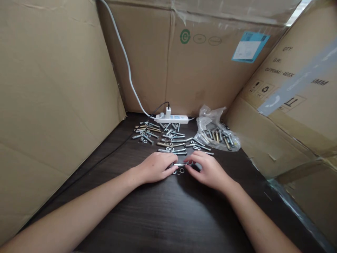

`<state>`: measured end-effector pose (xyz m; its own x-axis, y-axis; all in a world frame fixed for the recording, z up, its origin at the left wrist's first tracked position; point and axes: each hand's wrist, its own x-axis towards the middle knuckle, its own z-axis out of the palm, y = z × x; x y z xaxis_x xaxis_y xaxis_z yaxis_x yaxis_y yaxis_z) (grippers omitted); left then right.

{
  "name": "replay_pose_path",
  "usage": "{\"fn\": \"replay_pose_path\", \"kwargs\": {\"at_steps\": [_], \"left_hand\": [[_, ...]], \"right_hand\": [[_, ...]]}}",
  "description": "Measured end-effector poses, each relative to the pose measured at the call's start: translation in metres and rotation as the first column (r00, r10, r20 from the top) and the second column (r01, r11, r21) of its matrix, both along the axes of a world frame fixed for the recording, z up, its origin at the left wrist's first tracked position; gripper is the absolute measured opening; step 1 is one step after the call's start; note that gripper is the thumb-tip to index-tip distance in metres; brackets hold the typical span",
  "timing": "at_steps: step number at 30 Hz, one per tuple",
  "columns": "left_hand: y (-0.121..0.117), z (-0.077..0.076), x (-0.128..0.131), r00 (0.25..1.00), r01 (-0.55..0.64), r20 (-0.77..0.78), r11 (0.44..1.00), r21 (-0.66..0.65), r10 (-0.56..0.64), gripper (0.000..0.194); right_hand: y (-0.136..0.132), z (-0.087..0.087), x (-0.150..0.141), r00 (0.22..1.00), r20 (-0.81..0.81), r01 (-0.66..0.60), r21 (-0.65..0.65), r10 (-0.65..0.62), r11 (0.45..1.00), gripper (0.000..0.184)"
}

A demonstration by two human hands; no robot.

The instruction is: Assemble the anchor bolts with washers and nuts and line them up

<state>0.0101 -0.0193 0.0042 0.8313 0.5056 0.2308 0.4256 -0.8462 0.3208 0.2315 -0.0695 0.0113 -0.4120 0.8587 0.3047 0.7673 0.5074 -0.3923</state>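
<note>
My left hand (156, 167) and my right hand (207, 170) rest on a dark wooden table (147, 218), fingertips meeting over a silver bolt (180, 164). Both hands pinch the bolt, one at each end. A few small washers (179, 172) lie on the table just below the bolt. Beyond the hands lies a spread of several bolts, nuts and washers (168, 138).
A clear plastic bag with more bolts (217, 135) lies at the back right. A white power strip (171, 118) with a plugged charger and white cable sits at the back. Cardboard box walls (52, 98) close in the table on the left, back and right.
</note>
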Motion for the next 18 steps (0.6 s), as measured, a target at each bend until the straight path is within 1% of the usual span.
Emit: {"fn": "replay_pose_path", "kwargs": {"at_steps": [2,5,9,11,12,15,18], "left_hand": [[0.001,-0.001,0.0,1.0,-0.001,-0.002,1.0,0.001,0.001,0.012],[0.001,-0.003,0.001,1.0,-0.004,-0.006,1.0,0.002,0.004,0.014],[0.0,-0.004,0.002,1.0,-0.003,-0.009,1.0,-0.026,0.002,0.013],[-0.001,-0.003,0.002,1.0,-0.011,0.002,0.999,-0.038,0.011,0.013],[-0.001,-0.002,0.001,1.0,-0.019,0.008,0.999,-0.04,0.019,0.014],[-0.002,0.0,0.0,1.0,-0.028,0.01,0.999,-0.039,0.029,0.014],[-0.001,0.0,0.0,1.0,-0.009,0.0,0.999,-0.034,0.009,0.013]], "right_hand": [[-0.002,-0.001,-0.008,1.0,0.022,-0.022,-0.015,0.022,1.0,0.011],[-0.002,-0.004,-0.014,0.999,0.049,-0.007,-0.03,0.009,1.0,0.012],[-0.001,-0.004,-0.011,0.995,0.102,0.022,-0.059,-0.016,0.998,0.01],[0.001,-0.003,-0.002,0.988,0.139,0.087,-0.096,-0.073,0.992,0.009],[0.003,-0.002,0.004,0.98,0.16,0.139,-0.114,-0.12,0.984,0.009],[0.009,-0.001,0.023,0.943,0.222,0.282,-0.149,-0.246,0.948,0.01],[0.015,-0.004,0.034,0.92,0.239,0.352,-0.151,-0.311,0.924,0.012]]}}
